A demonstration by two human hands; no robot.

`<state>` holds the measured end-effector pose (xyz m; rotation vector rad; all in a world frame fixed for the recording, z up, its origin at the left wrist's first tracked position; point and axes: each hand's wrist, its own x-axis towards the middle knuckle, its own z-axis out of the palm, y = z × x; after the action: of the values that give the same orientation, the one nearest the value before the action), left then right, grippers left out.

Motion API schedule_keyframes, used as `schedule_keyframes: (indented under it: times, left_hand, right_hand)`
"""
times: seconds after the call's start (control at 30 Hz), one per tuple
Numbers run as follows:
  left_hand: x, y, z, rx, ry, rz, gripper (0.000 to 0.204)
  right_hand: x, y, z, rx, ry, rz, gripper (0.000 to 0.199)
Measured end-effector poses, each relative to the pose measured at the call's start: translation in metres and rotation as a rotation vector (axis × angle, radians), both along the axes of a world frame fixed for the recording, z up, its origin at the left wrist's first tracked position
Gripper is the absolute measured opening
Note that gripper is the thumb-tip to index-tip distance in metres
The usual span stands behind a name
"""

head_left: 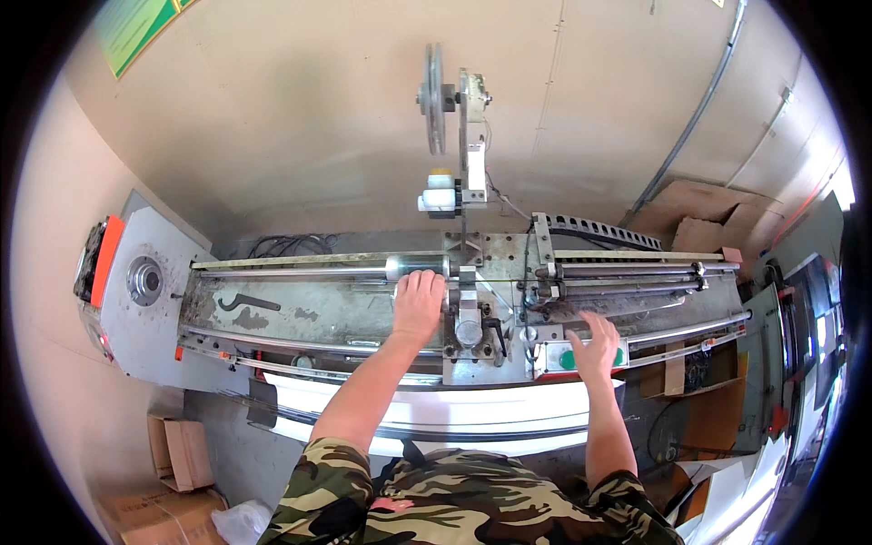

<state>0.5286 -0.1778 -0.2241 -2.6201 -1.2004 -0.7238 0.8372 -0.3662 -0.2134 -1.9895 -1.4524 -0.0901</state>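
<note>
My left hand (419, 306) is bent over the shiny metal cylinder (409, 264) at the middle of a long machine, fingers close together against its near side. Part of a second metal piece below it is covered by the palm. Right of these stands a steel clamp block (469, 332) with a black lever handle (495, 338). My right hand (595, 345) hovers over or touches a white control box with a green button (568, 360); its fingers are apart and hold nothing. Whether its palm touches the box cannot be made out.
Long steel rails (300, 341) run the machine's length. A hook spanner (250, 302) lies on the bed at left, near the grey end housing (150, 309). A pulley wheel (435, 100) rises behind on a post. Cardboard boxes (186, 452) stand on the floor at lower left.
</note>
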Motion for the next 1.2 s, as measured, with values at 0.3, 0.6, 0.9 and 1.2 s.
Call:
schedule_keyframes:
  times: [0.3,0.6,0.9,1.2]
  left_hand:
    - [-0.006,-0.001,-0.002,-0.039,0.046,0.036,0.019]
    - [-0.009,0.0,-0.001,0.003,0.054,0.023,0.02]
    - [-0.012,0.002,0.004,0.03,0.055,-0.026,0.022]
    - [-0.018,0.003,0.015,0.0,-0.04,-0.084,0.015]
  right_hand:
    - [0.012,-0.071,0.009,0.067,-0.142,-0.205,0.034]
    - [0.02,-0.067,0.015,-0.419,-0.006,-0.173,0.023]
    - [-0.166,-0.105,0.005,-0.06,0.235,0.088,0.024]
    - [-0.299,-0.163,0.015,-0.244,0.406,0.093,0.022]
